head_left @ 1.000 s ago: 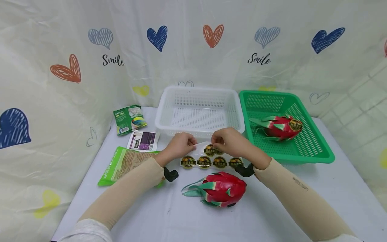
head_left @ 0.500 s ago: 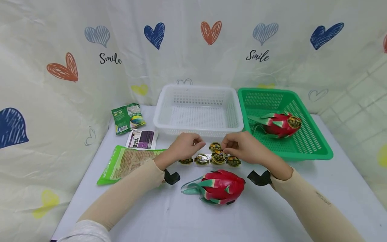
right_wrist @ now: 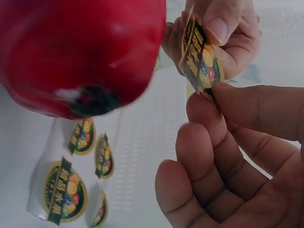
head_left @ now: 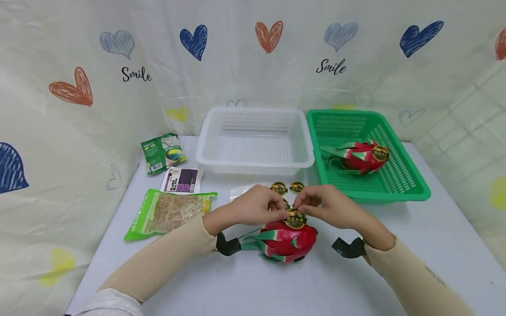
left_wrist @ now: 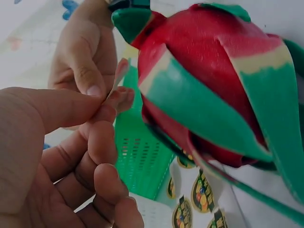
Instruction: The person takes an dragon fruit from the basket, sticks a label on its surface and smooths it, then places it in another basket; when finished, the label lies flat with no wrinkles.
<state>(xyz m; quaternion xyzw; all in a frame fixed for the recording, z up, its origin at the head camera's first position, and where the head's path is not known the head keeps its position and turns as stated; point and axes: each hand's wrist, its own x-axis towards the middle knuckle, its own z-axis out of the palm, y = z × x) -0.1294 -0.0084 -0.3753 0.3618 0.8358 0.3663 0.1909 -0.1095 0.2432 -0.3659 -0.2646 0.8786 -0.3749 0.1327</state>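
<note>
Between both hands is a round black-and-gold fruit sticker (head_left: 295,220), held above a red dragon fruit (head_left: 290,243) with green leaf tips. My left hand (head_left: 258,205) pinches one edge of the sticker between thumb and forefinger. Opposite it, my right hand (head_left: 334,205) pinches the other edge; the right wrist view shows the sticker (right_wrist: 202,59) tilted between the fingertips. In the left wrist view the sticker (left_wrist: 117,78) appears nearly edge-on, apart from the fruit. Behind the hands lies a clear sheet (head_left: 241,191) with several similar stickers, partly hidden by the hands.
A white basket (head_left: 203,153) stands behind the sheet. To its right is a green basket (head_left: 415,193) holding another dragon fruit (head_left: 359,157) with a sticker on it. At left lie a green packet (head_left: 163,153), a purple-and-white packet (head_left: 182,181) and a green-edged bag (head_left: 170,211).
A sticker has come away from the sheet and moved toward me, over the dragon fruit. The left hand has joined the right in holding it. The head view has shifted slightly.
</note>
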